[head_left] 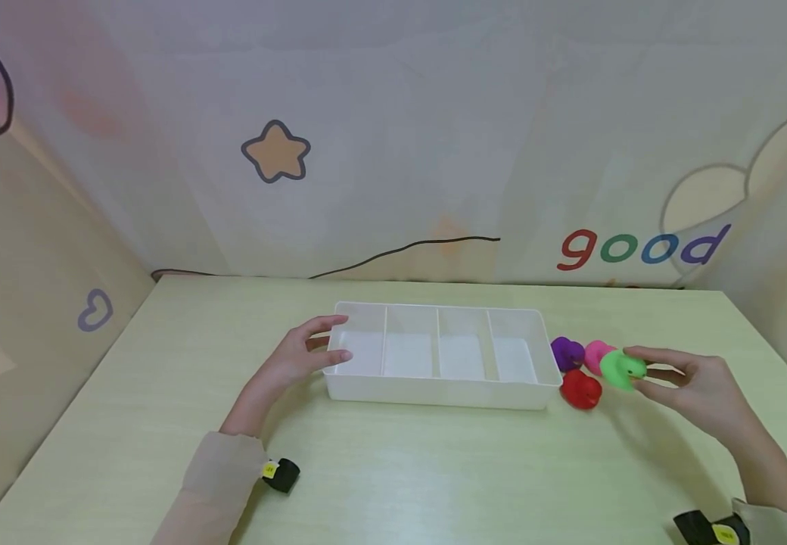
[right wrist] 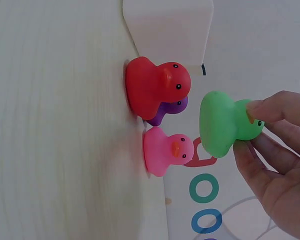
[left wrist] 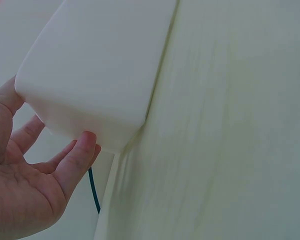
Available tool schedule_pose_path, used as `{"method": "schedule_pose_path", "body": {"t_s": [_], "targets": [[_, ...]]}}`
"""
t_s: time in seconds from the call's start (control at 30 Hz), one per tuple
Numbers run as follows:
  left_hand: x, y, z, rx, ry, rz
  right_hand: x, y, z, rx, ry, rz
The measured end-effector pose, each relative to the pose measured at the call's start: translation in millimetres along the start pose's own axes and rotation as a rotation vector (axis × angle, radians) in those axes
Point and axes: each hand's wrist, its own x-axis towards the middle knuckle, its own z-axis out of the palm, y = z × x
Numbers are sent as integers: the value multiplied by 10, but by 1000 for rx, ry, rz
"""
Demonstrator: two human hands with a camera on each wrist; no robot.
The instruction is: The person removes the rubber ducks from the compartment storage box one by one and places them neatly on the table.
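Note:
A white divided box stands on the table, its several compartments open at the top and bare inside. My left hand grips its left end, thumb at the near corner and index finger at the far one; the left wrist view shows other fingertips against the end wall. Off the box's right end, my right hand pinches a green rubber duck by the head, held above the table. Under and beside it sit a red rubber duck, a purple rubber duck and a pink rubber duck.
The pale wooden table runs back to a printed wall with a star and the word "good". Straps with black devices sit at both wrists. The red and purple ducks are close to the box's right end.

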Motion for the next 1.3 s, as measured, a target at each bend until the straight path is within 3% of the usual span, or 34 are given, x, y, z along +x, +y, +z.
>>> {"method": "schedule_pose_path", "body": {"t_s": [0.37,0.63,0.97,1.3], "targets": [[-12,-4,-23,-15,-1,9,3,264,-8,-11,-51,74],[-5,-1,-19,-29,0,7,-27,214,-13,37,-94,38],[-14,2,-7,-9,6,-15,-30,258,-2,-53,-135,73],[5,-14,-18,7,7,-16,0,283,0,-67,-190,107]]}}
